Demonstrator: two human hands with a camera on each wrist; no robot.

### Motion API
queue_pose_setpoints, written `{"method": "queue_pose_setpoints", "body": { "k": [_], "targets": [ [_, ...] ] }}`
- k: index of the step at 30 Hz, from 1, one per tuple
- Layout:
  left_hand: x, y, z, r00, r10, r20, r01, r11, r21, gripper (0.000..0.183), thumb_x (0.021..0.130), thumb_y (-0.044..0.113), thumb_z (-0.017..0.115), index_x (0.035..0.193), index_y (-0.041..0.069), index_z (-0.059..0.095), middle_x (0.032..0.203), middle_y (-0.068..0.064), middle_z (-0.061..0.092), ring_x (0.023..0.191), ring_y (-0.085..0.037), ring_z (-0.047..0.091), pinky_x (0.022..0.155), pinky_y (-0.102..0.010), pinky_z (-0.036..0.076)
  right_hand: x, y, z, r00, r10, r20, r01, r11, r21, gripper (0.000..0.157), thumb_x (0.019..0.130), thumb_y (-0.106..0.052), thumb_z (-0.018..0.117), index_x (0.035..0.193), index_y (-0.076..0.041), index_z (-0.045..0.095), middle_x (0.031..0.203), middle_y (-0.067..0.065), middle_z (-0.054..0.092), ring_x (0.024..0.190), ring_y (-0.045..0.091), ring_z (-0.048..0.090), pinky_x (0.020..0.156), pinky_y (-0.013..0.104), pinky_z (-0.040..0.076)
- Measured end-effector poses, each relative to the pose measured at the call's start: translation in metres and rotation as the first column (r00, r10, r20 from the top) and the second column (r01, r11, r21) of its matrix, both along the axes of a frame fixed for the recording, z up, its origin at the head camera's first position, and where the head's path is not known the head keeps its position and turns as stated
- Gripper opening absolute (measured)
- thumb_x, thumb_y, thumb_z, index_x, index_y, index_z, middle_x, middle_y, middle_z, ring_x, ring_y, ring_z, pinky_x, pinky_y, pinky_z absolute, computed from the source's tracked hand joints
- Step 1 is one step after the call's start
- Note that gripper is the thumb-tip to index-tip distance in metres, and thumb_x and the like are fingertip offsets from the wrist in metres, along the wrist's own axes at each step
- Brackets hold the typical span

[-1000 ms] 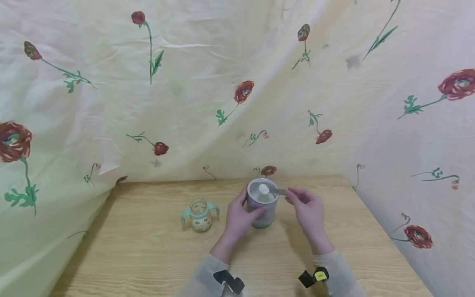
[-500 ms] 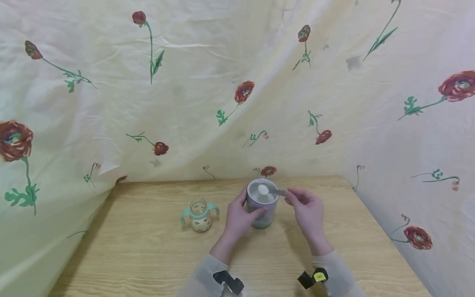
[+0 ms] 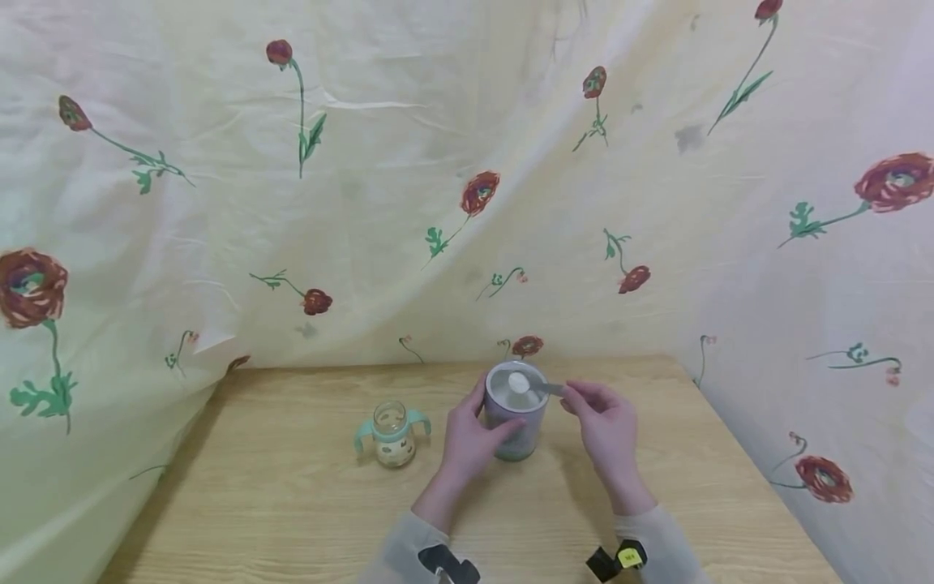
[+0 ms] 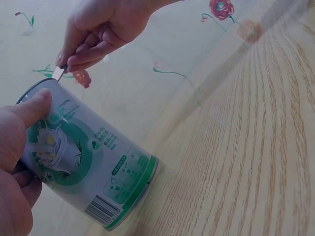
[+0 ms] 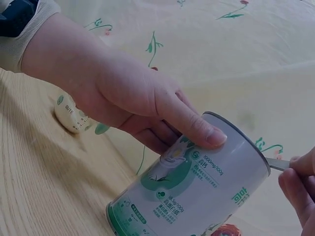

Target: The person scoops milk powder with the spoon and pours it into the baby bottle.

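A white and green milk powder can (image 3: 514, 442) stands open on the table, its printed side facing me in the left wrist view. My left hand (image 3: 470, 442) grips the can from its left, with the thumb across the front. Between thumb and fingers, my right hand (image 3: 604, 418) pinches the handle of a spoon (image 3: 551, 389). The spoon's bowl, heaped with white powder (image 3: 519, 382), is over the can's mouth, inside the outline of the rim. From the right wrist view only the handle shows, crossing the rim; the can's wall hides the bowl.
To the left of the can stands a small lidless baby bottle (image 3: 394, 442) with two mint-green handles. The wooden table (image 3: 292, 503) ends at a flowered cloth (image 3: 379, 243) that hangs behind and along both sides.
The whole scene sits slightly lower in the head view. Hands, can and spoon keep nearly the same places relative to one another, and the powder stays heaped in the spoon.
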State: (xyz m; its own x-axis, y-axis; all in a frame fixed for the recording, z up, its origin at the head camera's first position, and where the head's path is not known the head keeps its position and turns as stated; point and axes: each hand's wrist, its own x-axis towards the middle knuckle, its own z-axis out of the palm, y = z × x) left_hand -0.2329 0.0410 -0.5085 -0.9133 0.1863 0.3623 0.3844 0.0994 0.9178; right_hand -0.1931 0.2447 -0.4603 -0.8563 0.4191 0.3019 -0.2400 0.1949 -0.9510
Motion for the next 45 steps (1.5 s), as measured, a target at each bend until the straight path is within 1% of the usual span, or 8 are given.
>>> {"method": "queue_pose_setpoints", "body": {
  "k": [5,9,17,23,27,31,40,45],
  "targets": [
    [0.001,-0.004,0.000,1.000,0.009,0.017,-0.009,1.000,-0.007,0.097,0.083,0.026,0.094,0.164,0.010,0.043,0.163,-0.003,0.048,0.150,-0.023,0.044,0.124,-0.044,0.036,-0.001,-0.002,-0.001,1.000,0.015,0.013,-0.015,1.000,-0.014,0.021,0.098,-0.001,0.077,0.114,0.012,0.073,0.096,0.008,0.079,0.078,0.011,0.076,0.081,0.024,0.064],
    [0.001,-0.007,0.001,1.000,0.009,0.020,-0.008,1.000,-0.009,0.097,0.083,0.026,0.094,0.164,0.010,0.043,0.163,-0.001,0.048,0.151,-0.021,0.043,0.125,-0.043,0.035,-0.003,-0.003,-0.001,0.998,0.049,0.028,-0.047,0.995,-0.089,0.023,0.098,-0.002,0.077,0.115,0.013,0.072,0.097,0.004,0.078,0.083,0.013,0.077,0.084,0.027,0.064],
    [0.002,-0.014,0.003,1.000,0.013,0.012,-0.012,0.998,-0.066,0.097,0.086,0.032,0.093,0.165,0.009,0.041,0.166,-0.009,0.043,0.153,-0.027,0.041,0.125,-0.048,0.034,-0.003,-0.008,0.002,0.985,0.158,0.066,-0.131,0.943,-0.307,0.028,0.100,-0.004,0.075,0.122,0.012,0.069,0.112,0.007,0.073,0.099,0.019,0.078,0.095,0.030,0.061],
    [0.010,-0.023,0.011,0.999,0.033,0.037,-0.030,0.997,-0.075,0.100,0.087,0.038,0.091,0.165,0.006,0.037,0.168,-0.015,0.038,0.152,-0.039,0.040,0.123,-0.055,0.036,-0.003,-0.014,0.004,0.977,0.205,0.061,-0.156,0.879,-0.451,0.020,0.100,0.000,0.073,0.119,0.007,0.072,0.112,0.007,0.071,0.096,0.015,0.077,0.097,0.030,0.060],
    [0.014,-0.031,0.016,0.998,0.045,0.053,-0.041,0.997,-0.073,0.097,0.088,0.038,0.090,0.165,0.008,0.040,0.169,-0.013,0.038,0.151,-0.040,0.041,0.122,-0.056,0.037,-0.002,-0.018,0.007,0.969,0.237,0.064,-0.170,0.837,-0.521,0.009,0.102,-0.001,0.072,0.110,-0.002,0.076,0.107,0.003,0.073,0.094,0.011,0.077,0.099,0.027,0.059],
    [0.017,-0.043,0.021,0.998,0.045,0.049,-0.041,0.996,-0.079,0.092,0.090,0.035,0.089,0.164,0.008,0.042,0.168,-0.012,0.039,0.150,-0.042,0.043,0.122,-0.055,0.037,-0.001,-0.022,0.008,0.964,0.255,0.068,-0.175,0.808,-0.563,0.009,0.103,-0.002,0.070,0.102,-0.010,0.075,0.104,0.001,0.074,0.092,0.009,0.077,0.100,0.025,0.058],
    [0.025,-0.069,0.035,0.997,0.071,0.017,-0.069,0.995,-0.067,0.086,0.091,0.031,0.088,0.163,0.009,0.045,0.167,-0.011,0.041,0.149,-0.043,0.044,0.123,-0.053,0.036,-0.001,-0.023,0.014,0.963,0.269,0.033,-0.172,0.700,-0.694,0.010,0.106,-0.004,0.067,0.103,-0.009,0.075,0.102,0.001,0.074,0.093,0.008,0.075,0.100,0.021,0.056],
    [0.026,-0.089,0.038,0.996,0.085,-0.037,-0.088,0.994,-0.066,0.083,0.094,0.029,0.086,0.162,0.007,0.045,0.167,-0.012,0.042,0.148,-0.045,0.044,0.122,-0.054,0.037,0.002,-0.024,0.016,0.959,0.284,0.014,-0.180,0.645,-0.743,0.008,0.106,-0.005,0.067,0.104,-0.008,0.074,0.102,0.001,0.075,0.094,0.009,0.075,0.100,0.020,0.056]
  ]
}}
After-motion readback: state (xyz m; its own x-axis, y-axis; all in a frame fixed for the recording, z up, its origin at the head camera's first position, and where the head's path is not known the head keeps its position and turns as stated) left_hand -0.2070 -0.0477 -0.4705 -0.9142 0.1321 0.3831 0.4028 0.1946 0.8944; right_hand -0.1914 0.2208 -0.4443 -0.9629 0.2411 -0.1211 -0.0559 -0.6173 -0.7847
